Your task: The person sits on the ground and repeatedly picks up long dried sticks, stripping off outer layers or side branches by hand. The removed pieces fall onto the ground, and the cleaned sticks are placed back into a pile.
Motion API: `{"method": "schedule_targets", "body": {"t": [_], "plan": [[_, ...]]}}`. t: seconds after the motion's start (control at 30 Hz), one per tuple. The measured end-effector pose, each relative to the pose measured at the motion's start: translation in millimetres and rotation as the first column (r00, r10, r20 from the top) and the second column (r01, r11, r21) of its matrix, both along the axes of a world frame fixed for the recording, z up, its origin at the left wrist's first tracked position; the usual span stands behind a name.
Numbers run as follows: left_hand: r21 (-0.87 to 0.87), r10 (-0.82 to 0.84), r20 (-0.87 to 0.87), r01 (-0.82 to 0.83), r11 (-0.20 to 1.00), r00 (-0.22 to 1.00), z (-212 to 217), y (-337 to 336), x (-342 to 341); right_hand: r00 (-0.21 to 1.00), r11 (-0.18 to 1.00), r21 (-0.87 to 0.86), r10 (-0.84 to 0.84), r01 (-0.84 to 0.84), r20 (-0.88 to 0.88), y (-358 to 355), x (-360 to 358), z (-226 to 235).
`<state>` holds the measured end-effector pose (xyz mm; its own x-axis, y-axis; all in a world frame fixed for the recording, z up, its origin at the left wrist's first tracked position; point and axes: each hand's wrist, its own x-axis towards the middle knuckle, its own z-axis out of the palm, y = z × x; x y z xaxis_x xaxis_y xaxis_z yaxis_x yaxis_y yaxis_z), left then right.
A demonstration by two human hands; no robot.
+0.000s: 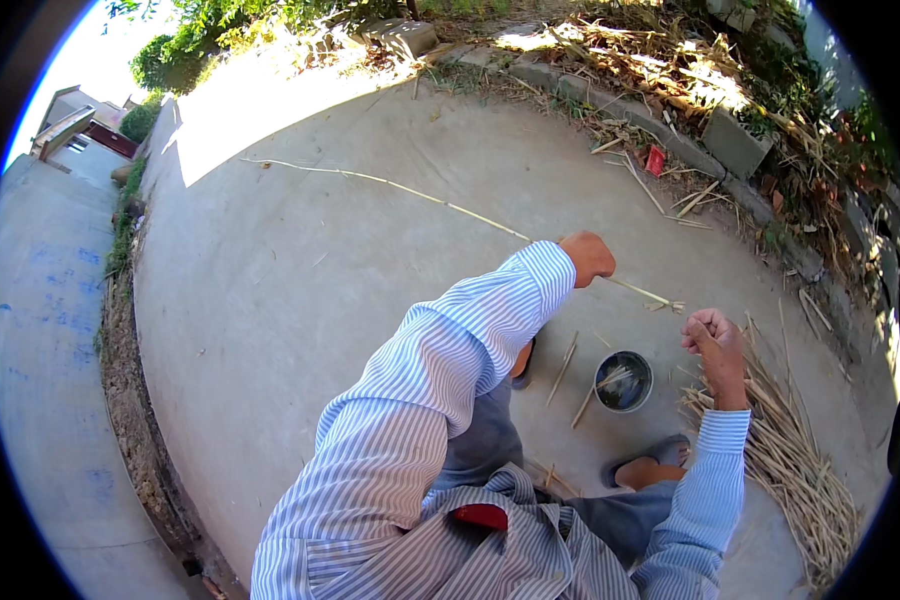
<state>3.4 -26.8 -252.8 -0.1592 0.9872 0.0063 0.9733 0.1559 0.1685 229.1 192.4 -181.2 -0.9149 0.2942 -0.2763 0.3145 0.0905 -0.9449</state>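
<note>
the left hand [588,257] is gripping a long thin stalk [390,184] stretching across the concrete; the right hand [712,335] is clenching, contents unclear. a big stalk pile [800,470] is waiting; few strips are sitting in the bowl [623,381].

The concrete ground [300,290] carries a round metal bowl [623,381], a heap of dry stalks [800,470] and scattered stalk pieces [562,368].
</note>
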Motion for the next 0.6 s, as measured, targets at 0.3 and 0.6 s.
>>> {"method": "schedule_targets", "body": {"t": [0.3,0.6], "plan": [[-0.628,0.366,-0.211,-0.413,0.660,0.906,-42,-177,-34,0.998,0.993,0.116,-0.039,0.032,0.058,11,20,16],[-0.765,0.287,-0.416,-0.503,0.401,0.863,-65,-291,-9,0.821,0.812,0.138,-0.544,0.567,-0.171,69,173,70]]}}
